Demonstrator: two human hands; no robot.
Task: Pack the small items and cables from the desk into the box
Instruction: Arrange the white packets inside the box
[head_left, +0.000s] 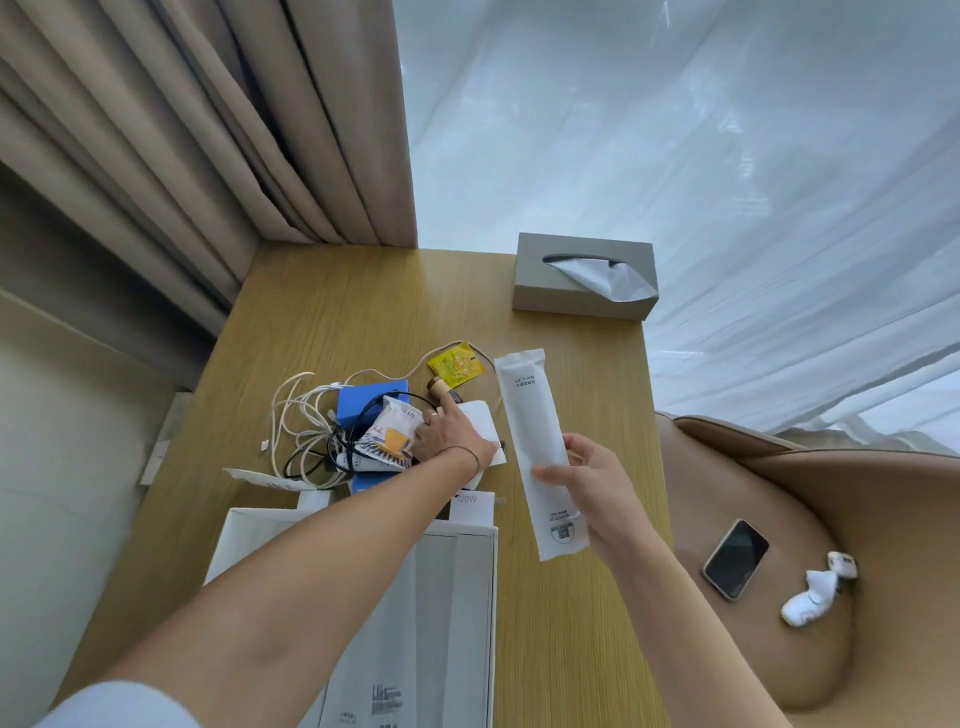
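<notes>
My right hand (592, 488) grips a long white paper sleeve (535, 421) above the wooden desk (353, 312). My left hand (447, 431) reaches into the pile of small items and touches a white snack packet (392, 426); its fingers look extended. The pile holds white cables (296, 415), a black cable (311, 457), a blue box (363, 400), a yellow sachet (456, 365) and white paper (480, 421). The open white box (457, 597) lies at the desk's near edge, partly covered by my left forearm.
A grey tissue box (582, 291) stands at the desk's far right corner. A tan chair (810, 545) to the right carries a phone (735, 558) and small white items (813, 592). Curtains hang behind the desk.
</notes>
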